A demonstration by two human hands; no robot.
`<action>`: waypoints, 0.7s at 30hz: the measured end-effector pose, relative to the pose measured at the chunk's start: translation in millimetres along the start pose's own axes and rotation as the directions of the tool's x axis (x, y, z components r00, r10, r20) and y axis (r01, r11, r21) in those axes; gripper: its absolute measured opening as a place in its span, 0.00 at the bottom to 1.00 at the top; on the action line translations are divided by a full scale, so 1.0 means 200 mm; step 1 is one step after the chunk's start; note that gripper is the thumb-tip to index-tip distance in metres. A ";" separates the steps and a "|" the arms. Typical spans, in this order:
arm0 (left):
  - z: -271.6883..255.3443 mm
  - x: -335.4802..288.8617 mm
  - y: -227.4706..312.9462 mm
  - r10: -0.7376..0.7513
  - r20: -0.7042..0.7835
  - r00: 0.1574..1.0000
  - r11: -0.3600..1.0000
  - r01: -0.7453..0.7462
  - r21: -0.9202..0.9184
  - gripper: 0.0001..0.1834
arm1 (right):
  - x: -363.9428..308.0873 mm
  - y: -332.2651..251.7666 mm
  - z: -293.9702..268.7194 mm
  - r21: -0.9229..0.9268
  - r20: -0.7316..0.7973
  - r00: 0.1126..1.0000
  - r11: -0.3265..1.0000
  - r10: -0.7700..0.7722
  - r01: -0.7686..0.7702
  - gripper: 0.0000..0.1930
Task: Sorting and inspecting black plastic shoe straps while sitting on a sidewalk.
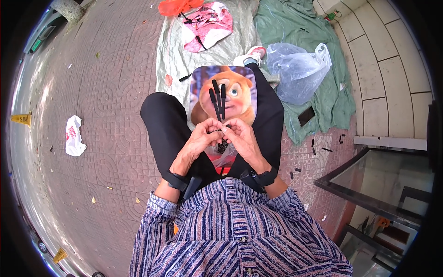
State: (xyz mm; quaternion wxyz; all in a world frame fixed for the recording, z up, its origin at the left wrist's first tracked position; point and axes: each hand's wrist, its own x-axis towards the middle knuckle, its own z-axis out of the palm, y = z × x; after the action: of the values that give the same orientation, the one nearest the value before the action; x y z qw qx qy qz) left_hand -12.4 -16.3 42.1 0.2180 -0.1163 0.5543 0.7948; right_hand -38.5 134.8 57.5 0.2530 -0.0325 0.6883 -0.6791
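My left hand [203, 137] and my right hand [242, 138] meet in front of my lap, fingertips pinched together on a small black piece [228, 126]. Most of that piece is hidden by the fingers, so its kind does not show. Just beyond the hands lies a board [240, 111] printed with an orange cartoon face, set between my knees. Several slim black sticks [212, 99] rest on it, side by side and pointing away from me. Under my hands, a clear plastic bag [225, 159] holds small black bits, with something red [224, 169] below it.
Ahead, a pale sheet [173, 48] and a green sheet [295, 23] cover the paving. On them are a pink-and-white cloth [214, 27], an orange bag [179, 6], a clear bag [297, 74] and a dark phone-like slab [306, 116]. Black bits [326, 149] lie near a glass-topped frame [369, 180].
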 end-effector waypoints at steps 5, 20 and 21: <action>0.00 0.00 -0.03 -0.024 0.005 1.000 0.999 0.023 0.029 0.09 | -0.01 0.02 -0.02 -0.025 0.032 0.999 1.000 0.018 -0.017 0.05; 0.01 0.03 -0.01 0.003 -0.060 0.998 1.000 -0.002 0.014 0.09 | 0.01 -0.24 -0.10 0.050 -0.323 0.885 0.928 -0.335 0.369 0.12; 0.01 0.04 -0.02 -0.025 -0.089 0.996 1.000 0.026 0.011 0.10 | 0.00 -0.31 -0.09 0.037 -0.247 0.885 0.908 -0.395 0.416 0.14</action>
State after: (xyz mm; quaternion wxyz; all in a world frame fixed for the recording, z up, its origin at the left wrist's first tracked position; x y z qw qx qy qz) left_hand -17.1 -12.0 35.6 0.2040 -0.1573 0.5667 0.7826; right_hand -63.3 146.8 116.0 0.0236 -0.0843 0.6603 -0.7459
